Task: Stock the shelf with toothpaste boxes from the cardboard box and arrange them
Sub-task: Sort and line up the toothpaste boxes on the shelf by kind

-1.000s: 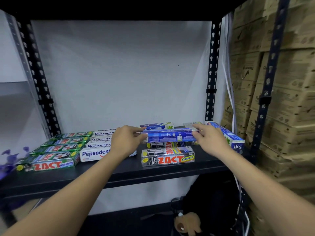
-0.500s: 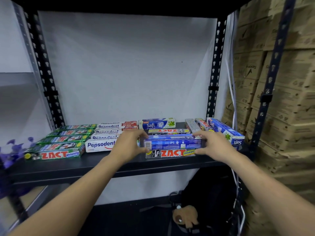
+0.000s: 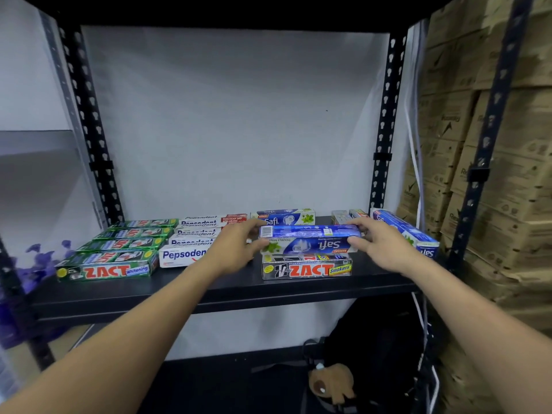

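Observation:
I hold a blue Safi toothpaste box (image 3: 309,239) by its two ends, its label upside down to me, just above the black-and-red ZACT Smokers box (image 3: 307,268) on the black shelf (image 3: 227,289). My left hand (image 3: 239,245) grips the left end and my right hand (image 3: 379,245) grips the right end. Green ZACT whitening boxes (image 3: 107,265) lie in a row at the left, white Pepsodent boxes (image 3: 185,253) beside them. Another Safi box (image 3: 283,218) stands at the back, and one more Safi box (image 3: 406,231) lies at the right.
Black perforated uprights (image 3: 383,130) frame the shelf against a white wall. Stacked cardboard cartons (image 3: 507,174) fill the right side. A dark bag (image 3: 373,348) and a brown soft toy (image 3: 331,383) lie under the shelf. Purple flowers (image 3: 38,258) show at the left.
Both hands brought the blue Safi box toward the shelf front, over the ZACT Smokers box, and turned it so its printed Safi face shows toward me.

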Motion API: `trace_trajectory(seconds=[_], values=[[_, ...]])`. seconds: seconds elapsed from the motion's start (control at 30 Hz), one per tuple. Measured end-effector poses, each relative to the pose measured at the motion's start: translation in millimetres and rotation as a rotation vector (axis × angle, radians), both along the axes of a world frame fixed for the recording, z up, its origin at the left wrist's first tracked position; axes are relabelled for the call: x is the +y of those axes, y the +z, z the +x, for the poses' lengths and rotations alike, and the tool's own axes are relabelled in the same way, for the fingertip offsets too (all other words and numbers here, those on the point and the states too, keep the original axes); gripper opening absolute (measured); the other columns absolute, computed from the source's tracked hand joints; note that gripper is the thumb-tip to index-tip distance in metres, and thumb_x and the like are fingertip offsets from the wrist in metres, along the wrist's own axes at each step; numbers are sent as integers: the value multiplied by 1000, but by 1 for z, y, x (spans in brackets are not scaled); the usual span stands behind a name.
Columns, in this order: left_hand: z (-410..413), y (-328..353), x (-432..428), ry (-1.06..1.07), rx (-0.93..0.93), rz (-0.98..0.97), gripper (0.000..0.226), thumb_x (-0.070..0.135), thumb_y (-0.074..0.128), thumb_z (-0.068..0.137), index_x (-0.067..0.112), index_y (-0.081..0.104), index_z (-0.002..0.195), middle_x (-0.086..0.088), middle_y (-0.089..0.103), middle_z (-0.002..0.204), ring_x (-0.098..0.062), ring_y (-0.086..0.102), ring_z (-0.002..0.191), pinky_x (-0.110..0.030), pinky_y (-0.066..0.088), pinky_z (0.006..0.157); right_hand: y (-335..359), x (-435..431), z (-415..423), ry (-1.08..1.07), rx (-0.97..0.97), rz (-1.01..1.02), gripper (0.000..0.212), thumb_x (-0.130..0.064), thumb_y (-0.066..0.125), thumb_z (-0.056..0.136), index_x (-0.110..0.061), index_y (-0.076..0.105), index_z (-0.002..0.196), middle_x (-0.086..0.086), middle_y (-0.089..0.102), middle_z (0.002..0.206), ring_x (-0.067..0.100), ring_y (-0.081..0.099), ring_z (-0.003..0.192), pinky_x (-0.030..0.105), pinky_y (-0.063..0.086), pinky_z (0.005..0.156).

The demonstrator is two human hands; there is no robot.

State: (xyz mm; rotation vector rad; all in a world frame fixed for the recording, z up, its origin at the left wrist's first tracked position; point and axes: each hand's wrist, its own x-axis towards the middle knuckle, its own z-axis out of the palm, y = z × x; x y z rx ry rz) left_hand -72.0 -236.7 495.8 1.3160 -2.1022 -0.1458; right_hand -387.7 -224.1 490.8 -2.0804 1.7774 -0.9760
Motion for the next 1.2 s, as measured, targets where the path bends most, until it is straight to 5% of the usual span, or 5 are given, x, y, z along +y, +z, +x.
trace_trajectory(seconds=[0.27,0.5,0.63,0.87,1.2], values=[[-3,-14,-2,30,47,46,35,33,57,98,21,59,131,6,63,103,-12,59,101,-21,40,76,-10,4,7,0,-176,55,37,-32,53,100,-28,49,136,-2,58,112,7,59,95,18,46,59],[-2,-19,-4,18,85,85,46,39,68,89,24,55,131,6,65,118,-7,59,102,-12,42,69,-20,0,6,-10,-372,135,52,-33,68,91,-23,45,136,-1,66,119,12,64,103,40,56,89],[-5,-17,-4,22,146,51,38,29,71,89,21,57,124,8,62,108,-5,58,93,-5,40,64,-13,3,10,17,-470,101,36,-21,70,90,-24,51,121,-8,63,103,8,62,94,29,55,79],[-14,-1,-10,4,211,29,33,30,73,88,18,66,117,6,70,113,-7,65,99,-24,52,90,37,0,21,162,-951,-52,31,-2,60,94,-7,54,124,12,62,120,24,70,99,37,61,79],[-38,72,9,-113,220,-201,33,31,66,93,18,64,124,10,67,119,-3,65,96,-20,52,86,113,-13,65,322,-582,-150,46,-5,62,94,-16,54,138,4,60,123,20,67,101,28,60,74]])
